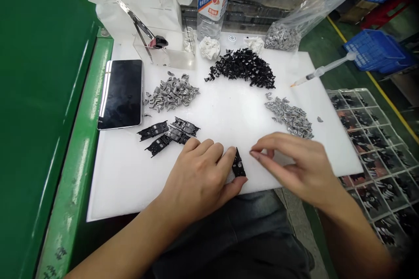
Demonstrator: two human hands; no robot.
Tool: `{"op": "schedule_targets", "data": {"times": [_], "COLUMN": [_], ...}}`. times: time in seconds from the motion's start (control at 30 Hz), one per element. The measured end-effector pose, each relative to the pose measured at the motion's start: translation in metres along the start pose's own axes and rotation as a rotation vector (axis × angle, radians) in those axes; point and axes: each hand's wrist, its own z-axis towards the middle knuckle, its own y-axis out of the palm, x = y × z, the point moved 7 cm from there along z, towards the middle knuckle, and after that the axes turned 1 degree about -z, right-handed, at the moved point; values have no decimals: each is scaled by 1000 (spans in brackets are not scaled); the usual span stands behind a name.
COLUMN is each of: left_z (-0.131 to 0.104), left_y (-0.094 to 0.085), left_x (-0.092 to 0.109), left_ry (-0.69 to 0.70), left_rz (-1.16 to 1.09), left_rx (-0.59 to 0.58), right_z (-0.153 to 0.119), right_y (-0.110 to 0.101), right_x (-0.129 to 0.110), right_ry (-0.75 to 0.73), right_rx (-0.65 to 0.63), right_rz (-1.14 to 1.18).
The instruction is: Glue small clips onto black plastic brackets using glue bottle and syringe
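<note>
My left hand (203,174) is closed on a small black slotted plastic part (239,165), with its thumb and fingers at the part's edges. Just to the right, my right hand (294,163) has thumb and index fingertip pressed together; whatever is in that pinch is too small to make out. Several similar black parts (153,130) lie beyond my left knuckles. Past my right hand is a heap of small silvery metal pieces (291,117). Another pile of grey metal pieces (173,91) sits on the left, and a mound of tiny black pieces (244,67) at the back.
A white board (124,183) carries everything. On it are a dark tablet (121,93), a clear box (170,54) with tweezers (134,17), a bottle (212,4), crumpled tissue (210,48), a bag of metal pieces (284,35) and a syringe (322,69). A compartment tray (373,107) stands lower right.
</note>
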Motion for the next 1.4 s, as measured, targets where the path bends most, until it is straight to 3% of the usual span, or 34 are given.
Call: {"op": "schedule_targets", "data": {"times": [0.1, 0.27, 0.5, 0.7, 0.8, 0.9, 1.0, 1.17, 1.4], "left_z": [-1, -1, 3, 3, 3, 3, 2, 2, 2], "left_y": [0, 0, -1, -1, -2, -1, 0, 3, 3], "left_x": [0, 0, -2, -2, -1, 0, 0, -2, -2], "left_ry": [-1, -1, -23, -31, -19, -16, -14, -20, -30], "left_rz": [-1, -3, -44, -45, -33, -28, -22, -19, -21], "left_rx": [2, -3, 15, 11, 12, 4, -3, -19, -24], "right_z": [-12, -19, -18, -14, -14, -17, -19, -21, -20], "right_y": [14, 9, 7, 12, 13, 12, 6, 1, 3], "right_x": [-10, -10, -8, 12, 9, 4, 5, 3, 17], "right_ry": [-37, -38, -28, 163, 112, 59, 67, -3, 216], "right_rx": [-30, -3, -63, -237, -264, -234, -116, 9, 52], "right_rz": [-65, -256, -215, -81, -84, -33, 2, -160, 10]}}
